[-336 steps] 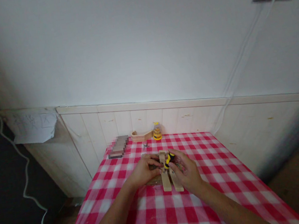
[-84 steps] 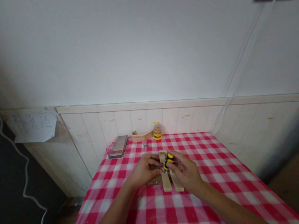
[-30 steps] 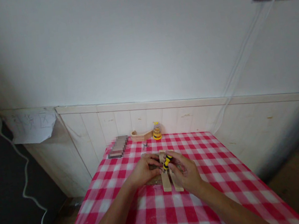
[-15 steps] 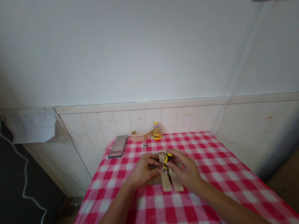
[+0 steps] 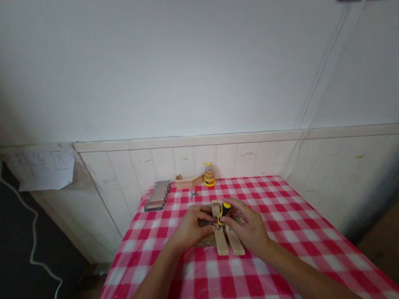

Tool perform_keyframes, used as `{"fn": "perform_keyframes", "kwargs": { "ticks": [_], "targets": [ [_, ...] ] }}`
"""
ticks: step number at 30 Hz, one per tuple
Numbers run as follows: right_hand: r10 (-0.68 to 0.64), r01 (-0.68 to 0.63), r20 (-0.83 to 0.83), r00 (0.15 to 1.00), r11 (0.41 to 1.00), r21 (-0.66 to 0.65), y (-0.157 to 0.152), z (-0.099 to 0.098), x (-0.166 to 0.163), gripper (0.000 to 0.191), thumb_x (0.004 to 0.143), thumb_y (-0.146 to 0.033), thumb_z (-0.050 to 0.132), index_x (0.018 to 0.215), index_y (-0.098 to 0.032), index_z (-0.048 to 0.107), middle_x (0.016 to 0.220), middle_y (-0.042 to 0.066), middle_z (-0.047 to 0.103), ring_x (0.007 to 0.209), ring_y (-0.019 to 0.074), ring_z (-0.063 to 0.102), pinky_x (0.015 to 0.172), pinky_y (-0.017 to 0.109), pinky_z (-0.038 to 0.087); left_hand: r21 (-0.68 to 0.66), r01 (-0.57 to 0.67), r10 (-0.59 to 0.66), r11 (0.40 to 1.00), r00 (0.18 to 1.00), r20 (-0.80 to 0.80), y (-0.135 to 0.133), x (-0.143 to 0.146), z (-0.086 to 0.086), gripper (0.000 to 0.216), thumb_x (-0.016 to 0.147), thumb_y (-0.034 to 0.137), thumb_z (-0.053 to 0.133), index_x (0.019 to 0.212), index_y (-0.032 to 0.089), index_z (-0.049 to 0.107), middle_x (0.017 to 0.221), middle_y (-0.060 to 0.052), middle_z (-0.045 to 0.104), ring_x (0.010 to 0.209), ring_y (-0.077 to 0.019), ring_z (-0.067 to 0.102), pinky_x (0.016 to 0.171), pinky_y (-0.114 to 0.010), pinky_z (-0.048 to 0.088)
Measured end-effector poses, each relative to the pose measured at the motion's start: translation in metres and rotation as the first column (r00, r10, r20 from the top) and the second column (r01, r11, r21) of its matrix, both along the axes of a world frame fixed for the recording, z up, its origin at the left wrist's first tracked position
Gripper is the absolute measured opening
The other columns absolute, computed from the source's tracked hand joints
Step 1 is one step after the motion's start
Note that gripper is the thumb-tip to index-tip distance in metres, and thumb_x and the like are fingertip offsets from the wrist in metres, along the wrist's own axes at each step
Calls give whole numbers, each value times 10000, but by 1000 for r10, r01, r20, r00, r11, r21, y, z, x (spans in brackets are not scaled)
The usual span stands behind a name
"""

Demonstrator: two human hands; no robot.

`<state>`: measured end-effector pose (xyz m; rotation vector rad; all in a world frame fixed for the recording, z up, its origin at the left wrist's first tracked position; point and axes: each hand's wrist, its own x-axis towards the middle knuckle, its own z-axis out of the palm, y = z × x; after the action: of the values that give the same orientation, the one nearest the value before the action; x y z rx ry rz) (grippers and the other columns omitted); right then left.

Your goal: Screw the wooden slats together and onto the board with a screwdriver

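My right hand (image 5: 252,228) grips a black-and-yellow screwdriver (image 5: 225,210), tilted with its lower end pointing down at pale wooden pieces. Thumb and fingers of my left hand (image 5: 188,229) close together right beside the screwdriver's lower end; what they pinch is too small to make out. Two wooden strips, a left one (image 5: 222,244) and a right one (image 5: 236,244), extend toward me below my fingers. Small dark spots show near their upper ends. Beneath the left hand lies a brownish flat piece (image 5: 205,241), partly covered.
At the table's back edge stand a yellow-based, clear-topped container (image 5: 209,175) and a curved wooden piece (image 5: 188,181). A small dark metal item (image 5: 194,194) lies in front of them. A blurred-out flat object (image 5: 157,196) is at back left. The red-and-white checked cloth (image 5: 242,297) covers the table.
The screwdriver's handle has turned slightly within my right fingers, showing a different black-and-yellow pattern. Both hands and the wooden strips stay almost in place.
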<state>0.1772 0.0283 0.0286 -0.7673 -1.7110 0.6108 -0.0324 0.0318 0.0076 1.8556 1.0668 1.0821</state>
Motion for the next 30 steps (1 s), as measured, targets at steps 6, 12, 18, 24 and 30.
{"fn": "perform_keyframes", "kwargs": {
  "ticks": [6,12,18,24,30],
  "targets": [
    [-11,10,1,1000,1000,11,-2,1,-1,377,834,-268,741,1207,-252,693,1045,56,792,876,223,771,801,346,637,6,1,-1,1000,1000,8,0,1,0,186,736,293,853,905,219,843,1167,-119,744,1113,-277,664,992,-382,498],
    [16,-20,54,998,996,86,-8,6,2,383,889,-213,650,1271,-247,647,1147,81,766,976,229,764,877,364,632,9,-17,17,1000,1000,-4,-1,1,1,174,734,298,852,891,224,842,1169,-111,748,1118,-277,655,1002,-393,486],
    [42,-44,27,999,997,57,-8,5,1,380,895,-199,631,1271,-254,633,1159,89,763,1010,244,761,904,394,630,8,-13,13,1000,1000,-18,-1,1,4,168,735,280,847,896,228,842,1164,-104,751,1119,-275,655,1012,-396,479],
    [48,-49,7,999,998,34,-8,6,0,369,872,-195,660,1235,-265,656,1130,67,772,989,233,765,886,374,630,6,-21,21,1000,1000,-21,0,1,1,170,732,280,847,893,226,841,1154,-104,749,1115,-273,654,1005,-390,487],
    [18,-18,2,1000,1000,19,-7,5,0,368,853,-222,690,1219,-251,659,1099,67,775,948,226,766,860,363,631,1,-28,28,1000,999,-16,0,1,0,181,729,278,849,901,219,841,1155,-106,742,1112,-269,653,1012,-393,491]
  ]
}}
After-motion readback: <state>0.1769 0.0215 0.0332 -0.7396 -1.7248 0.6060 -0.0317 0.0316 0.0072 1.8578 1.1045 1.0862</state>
